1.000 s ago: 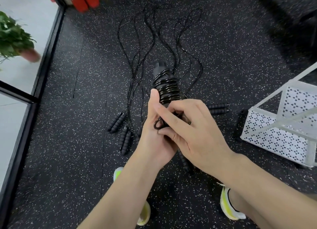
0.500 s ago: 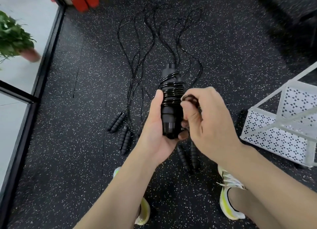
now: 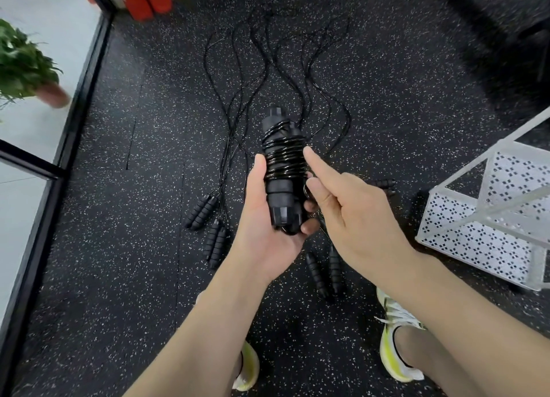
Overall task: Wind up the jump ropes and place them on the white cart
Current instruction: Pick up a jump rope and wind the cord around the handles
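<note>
Handles of the black wound jump rope (image 3: 282, 173), bound together by glossy black cord coils, stand nearly upright in our left hand (image 3: 268, 221), long axis running away from us toward the loose ropes on the floor. We curl that hand's thumb and fingers round the lower half of the bundle, so the bundle sits clamped there, well above the black speckled rubber floor (image 3: 119, 247). Our right hand (image 3: 354, 218) is just beside it on the right, forefinger stretched out with its tip touching the coils; its other fingers curl by the bundle's lower part, and we cannot tell whether they pinch the cord's end. The white perforated metal cart (image 3: 488, 227) lies to the right, nearer our right hand, so the bundle must travel rightward. Half a second ago our right hand was closed against the bundle's side; now its forefinger is out on the coils, and the bundle is little shifted.
</note>
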`<state>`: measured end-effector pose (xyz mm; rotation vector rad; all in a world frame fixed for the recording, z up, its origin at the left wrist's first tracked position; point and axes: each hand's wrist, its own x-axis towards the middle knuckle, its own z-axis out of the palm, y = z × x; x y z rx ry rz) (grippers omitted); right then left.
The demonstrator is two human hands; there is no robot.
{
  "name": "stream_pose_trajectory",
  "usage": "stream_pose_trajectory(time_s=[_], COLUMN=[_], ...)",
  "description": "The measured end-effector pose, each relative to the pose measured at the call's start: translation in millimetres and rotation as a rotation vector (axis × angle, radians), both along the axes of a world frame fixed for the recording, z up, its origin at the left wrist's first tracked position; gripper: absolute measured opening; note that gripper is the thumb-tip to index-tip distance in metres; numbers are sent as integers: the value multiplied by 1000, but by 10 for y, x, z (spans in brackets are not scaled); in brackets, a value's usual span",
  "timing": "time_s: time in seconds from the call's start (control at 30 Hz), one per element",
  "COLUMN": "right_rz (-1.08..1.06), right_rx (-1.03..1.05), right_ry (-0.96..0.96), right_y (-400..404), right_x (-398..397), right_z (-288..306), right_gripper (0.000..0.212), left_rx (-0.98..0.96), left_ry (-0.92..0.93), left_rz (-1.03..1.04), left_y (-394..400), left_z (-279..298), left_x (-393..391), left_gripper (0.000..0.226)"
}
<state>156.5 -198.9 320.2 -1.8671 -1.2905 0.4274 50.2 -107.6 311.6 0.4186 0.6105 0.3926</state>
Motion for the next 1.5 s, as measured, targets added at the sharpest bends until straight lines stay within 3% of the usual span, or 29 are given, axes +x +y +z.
stream_pose_trajectory(time_s=[0.13, 0.27, 0.53, 0.7, 0.93, 1.1, 1.27, 1.4, 1.5], right_rz=[-3, -66, -76, -23, -184, -115, -78, 13, 53], right_rx=[-130, -185, -111, -123, -136, -91, -129, -76, -56], right_ry=[-57, -175, 14, -48, -268, -76, -174, -9, -10], right_y=[25, 47, 32, 2, 37, 26, 6, -2, -1], right_x=[-101, -151, -135, -112, 73, 228, 250, 236, 232], right_z=[61, 62, 4, 71, 152, 194, 222, 206, 191], right_gripper=[67, 65, 68, 67, 34, 21, 20, 29, 20], left_rx=[3, -6, 36, 95, 169, 218, 192, 212, 233], left_ry=[121, 211, 221, 218, 160, 180, 180, 213, 243], left_rz=[27, 57, 51, 43, 2, -28, -9, -5, -5], left_y=[-63, -122, -131, -83, -25, -69, -20, -27, -50], left_z=[55, 69, 115, 147, 46, 67, 24, 4, 16], left_x=[38, 65, 67, 56, 12, 11, 5, 13, 30], left_gripper=[57, 55, 58, 60, 55, 52, 51, 52, 50])
